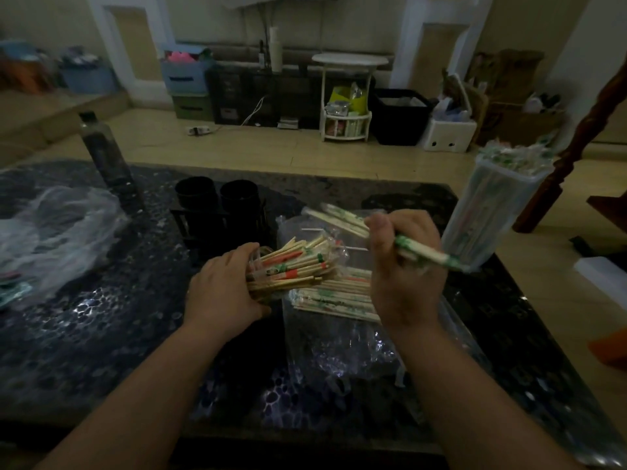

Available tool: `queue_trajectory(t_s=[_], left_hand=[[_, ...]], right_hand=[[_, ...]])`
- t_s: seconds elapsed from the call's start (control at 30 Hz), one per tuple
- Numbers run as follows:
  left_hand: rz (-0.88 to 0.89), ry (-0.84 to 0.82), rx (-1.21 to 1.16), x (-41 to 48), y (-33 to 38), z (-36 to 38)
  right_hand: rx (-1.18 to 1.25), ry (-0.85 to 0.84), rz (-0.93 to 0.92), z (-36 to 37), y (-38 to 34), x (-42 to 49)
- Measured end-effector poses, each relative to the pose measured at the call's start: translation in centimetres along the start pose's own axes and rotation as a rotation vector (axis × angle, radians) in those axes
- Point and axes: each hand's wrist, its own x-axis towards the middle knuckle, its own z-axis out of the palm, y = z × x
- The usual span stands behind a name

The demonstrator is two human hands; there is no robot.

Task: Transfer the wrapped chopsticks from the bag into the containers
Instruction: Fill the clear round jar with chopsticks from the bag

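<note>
Nearest me, the flattened clear plastic bag [332, 351] lies on the dark pebble-patterned bench [101, 317], right of centre. Paper-wrapped wooden chopsticks with green print [336, 296] are piled loose on it. Just above the bag, my left grip [227, 286] is wrapped around a thick bundle of wrapped chopsticks with orange and green bands [291, 269], held low over the pile. My right grip [403, 266] is raised beside it, with fingers curled tight on a few green-printed wrapped pairs [427, 256] that point toward the right edge.

Beyond the hands, mid-bench, two black round cups in a black rack [217, 198] look unfilled, though their insides are too dark to be sure. Toward the far right corner, a tall clear plastic container [488, 212] is already crammed with chopsticks.

I'd judge the job roughly half done: one container is full, while both handfuls and the pile on the bag remain to be moved.
</note>
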Motion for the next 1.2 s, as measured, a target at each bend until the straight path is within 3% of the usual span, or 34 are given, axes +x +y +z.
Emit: queue_trajectory(t_s=[0.23,0.4,0.63,0.73,0.8,0.93,1.1,1.2], left_hand=[[0.04,0.026,-0.017,0.3,0.6,0.3],[0.062,0.041,-0.053,0.2,1.2,0.4],[0.119,0.049,-0.06,0.0,1.6,0.6],[0.12,0.059,-0.073,0.0,1.6,0.7],[0.112,0.053,-0.066,0.0,1.7,0.6],[0.141,0.075,-0.03,0.0,1.7,0.9],[0.102,0.095,-0.027,0.0,1.8,1.0],[0.093,0.117,-0.044,0.1,2.0,1.0]], right_hand=[[0.211,0.001,0.333,0.7,-1.0,0.1],[0.28,-0.12,0.557,0.7,-0.4,-0.3],[0.337,-0.25,0.707,1.1,0.1,-1.1],[0.594,-0.076,0.844,1.0,0.1,-0.6],[0.498,-0.007,0.871,1.2,0.7,-0.7],[0.124,-0.262,0.796,1.4,1.4,-1.6],[-0.02,-0.101,0.677,1.1,1.1,-1.6],[-0.094,-0.301,0.611,1.8,0.8,-2.4]])
